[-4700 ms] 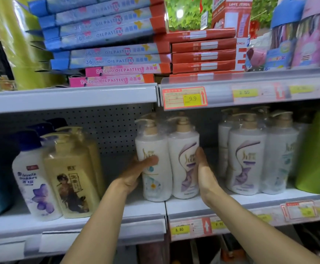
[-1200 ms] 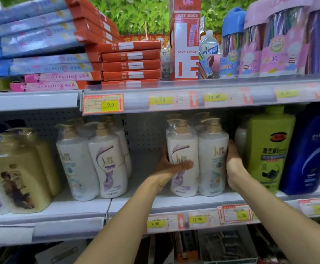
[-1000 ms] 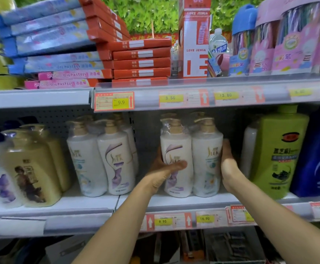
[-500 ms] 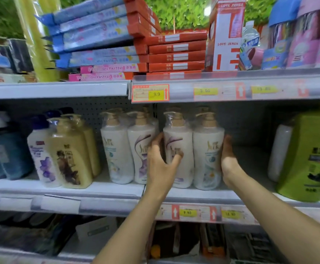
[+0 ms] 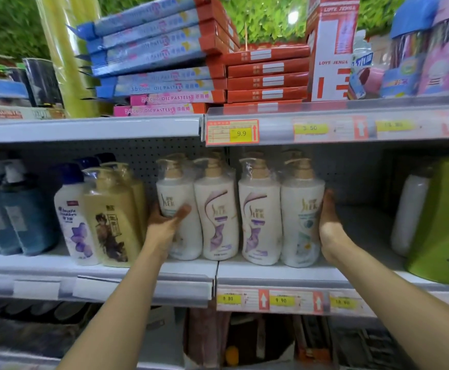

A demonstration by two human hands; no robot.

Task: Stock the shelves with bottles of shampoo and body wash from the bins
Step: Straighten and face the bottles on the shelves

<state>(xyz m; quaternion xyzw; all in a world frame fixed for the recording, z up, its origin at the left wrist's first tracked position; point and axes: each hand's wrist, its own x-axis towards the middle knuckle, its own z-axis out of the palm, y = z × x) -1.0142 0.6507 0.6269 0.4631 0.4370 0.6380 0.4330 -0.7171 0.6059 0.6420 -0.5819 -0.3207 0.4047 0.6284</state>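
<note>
The white pump bottles (image 5: 218,214) in a row on the shelf (image 5: 271,273) look heavy, stiff and film-slick, best squeezed at the waist, where the left hand (image 5: 164,225) clasps one end and the flat right hand (image 5: 328,222) presses the other.

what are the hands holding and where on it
The left hand grips the leftmost white bottle at mid-body, thumb across its front; the right hand presses flat on the side of the rightmost white bottle.
</note>
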